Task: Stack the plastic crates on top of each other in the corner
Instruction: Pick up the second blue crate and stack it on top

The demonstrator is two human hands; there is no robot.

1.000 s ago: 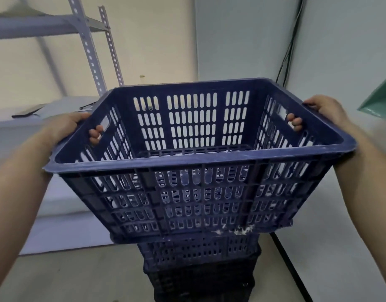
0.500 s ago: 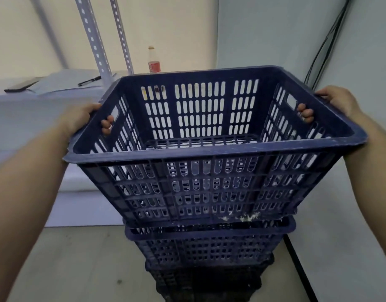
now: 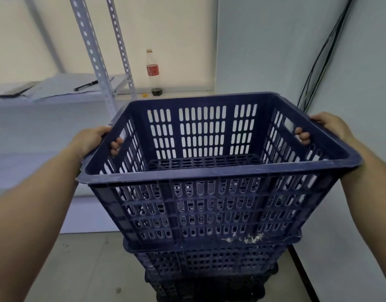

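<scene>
Both grips stay clamped through the side handles, left hand (image 3: 90, 140) and right hand (image 3: 330, 128), and the blue crate (image 3: 211, 192) has dropped from a second ago, base now entering the corner stack (image 3: 205, 260), nearly seated.

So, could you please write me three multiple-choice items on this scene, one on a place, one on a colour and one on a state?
1. Where does the bottle stand?
A. on the ledge behind the held crate
B. inside the held crate
C. on the floor

2. What colour is the held crate?
A. red
B. dark blue
C. yellow

3. How is the held crate held?
A. by one hand
B. by both hands at its side handles
C. by no hand

Answers: 1 A, it stands on the ledge by the wall. 2 B, its walls are dark blue. 3 B, fingers of the left hand and right hand curl through the handle slots.
</scene>
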